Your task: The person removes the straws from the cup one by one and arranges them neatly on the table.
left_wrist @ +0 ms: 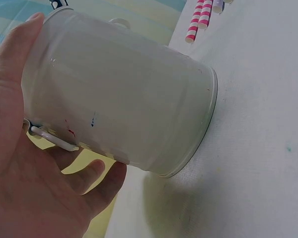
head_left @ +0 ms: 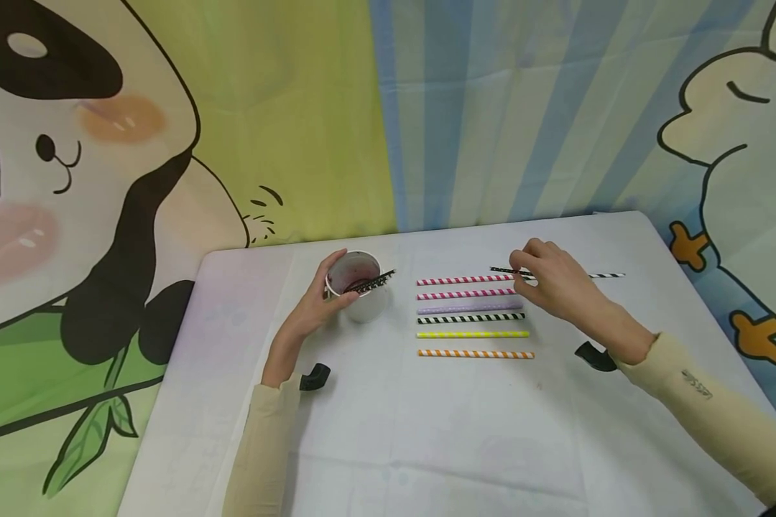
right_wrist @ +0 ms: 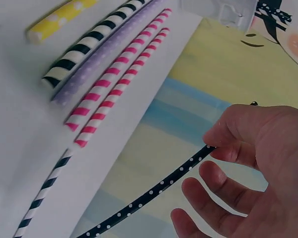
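My left hand (head_left: 317, 298) grips a white pail (left_wrist: 124, 94) at the left of the table, thumb near the rim and fingers round its side. Black straws with white dots (head_left: 371, 281) lean in the pail and stick out past its rim. Between thumb and fingertips, my right hand (head_left: 552, 280) pinches a black straw with white dots (right_wrist: 154, 191), raised over the back of the table. Below that hand, a black-and-white striped straw (right_wrist: 42, 193) lies on the table, partly covered by the hand in the head view.
Paper straws lie in a column mid-table: two pink-striped (head_left: 462, 294), a lilac dotted one (head_left: 468, 309), a black-striped one (head_left: 468, 319), a yellow one (head_left: 472, 334) and an orange-striped one (head_left: 475, 354). A printed cloth (head_left: 323, 122) rises behind the white table (head_left: 465, 431).
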`<control>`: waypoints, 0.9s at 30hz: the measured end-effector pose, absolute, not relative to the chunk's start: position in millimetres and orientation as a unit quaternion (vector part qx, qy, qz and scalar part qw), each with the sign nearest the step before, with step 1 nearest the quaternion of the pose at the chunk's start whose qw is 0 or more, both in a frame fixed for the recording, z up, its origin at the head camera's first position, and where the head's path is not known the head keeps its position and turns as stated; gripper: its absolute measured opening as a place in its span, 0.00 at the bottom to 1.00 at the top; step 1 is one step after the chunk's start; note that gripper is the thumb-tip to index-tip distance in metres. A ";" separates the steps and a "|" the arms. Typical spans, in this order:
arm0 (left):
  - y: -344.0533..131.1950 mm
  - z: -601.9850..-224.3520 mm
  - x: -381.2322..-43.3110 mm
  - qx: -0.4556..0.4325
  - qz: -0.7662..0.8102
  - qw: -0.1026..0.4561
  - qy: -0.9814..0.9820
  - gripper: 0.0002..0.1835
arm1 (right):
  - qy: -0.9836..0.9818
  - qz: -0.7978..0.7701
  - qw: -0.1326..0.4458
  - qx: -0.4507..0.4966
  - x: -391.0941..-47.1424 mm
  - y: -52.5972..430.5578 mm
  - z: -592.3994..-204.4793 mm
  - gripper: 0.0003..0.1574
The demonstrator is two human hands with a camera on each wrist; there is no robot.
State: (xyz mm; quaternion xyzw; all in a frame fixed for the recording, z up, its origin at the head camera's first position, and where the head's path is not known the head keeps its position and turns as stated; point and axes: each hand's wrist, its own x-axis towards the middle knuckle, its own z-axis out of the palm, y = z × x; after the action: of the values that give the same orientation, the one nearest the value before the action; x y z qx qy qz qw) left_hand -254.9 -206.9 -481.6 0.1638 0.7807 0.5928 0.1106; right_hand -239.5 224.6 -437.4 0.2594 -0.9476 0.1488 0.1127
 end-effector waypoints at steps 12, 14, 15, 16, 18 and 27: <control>-206.8 -481.2 -255.1 0.169 0.589 0.111 0.783 0.44 | -0.957 0.078 0.118 0.254 -241.8 259.8 -462.0 0.10; -206.8 -481.3 -255.4 0.169 0.589 0.112 0.782 0.44 | -0.959 0.063 0.113 0.252 -241.3 266.0 -466.8 0.11; -206.8 -481.3 -255.4 0.169 0.591 0.112 0.781 0.44 | -0.960 0.055 0.111 0.253 -241.1 268.9 -468.8 0.11; -206.8 -481.3 -255.4 0.168 0.592 0.112 0.781 0.44 | -0.960 0.047 0.109 0.253 -240.7 271.6 -470.8 0.12; -207.0 -481.2 -255.3 0.167 0.593 0.111 0.780 0.43 | -0.961 0.032 0.105 0.254 -240.1 276.4 -474.6 0.13; -207.5 -482.0 -255.3 0.170 0.592 0.110 0.780 0.43 | -0.969 0.001 0.071 0.235 -241.1 287.8 -488.8 0.15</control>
State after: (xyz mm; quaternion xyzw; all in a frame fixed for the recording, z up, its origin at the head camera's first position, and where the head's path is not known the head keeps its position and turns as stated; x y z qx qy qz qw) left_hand -255.3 -207.5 -482.0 0.1699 0.7798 0.5924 0.1104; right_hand -241.1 287.8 -488.8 0.2353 -0.9693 0.0014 0.0710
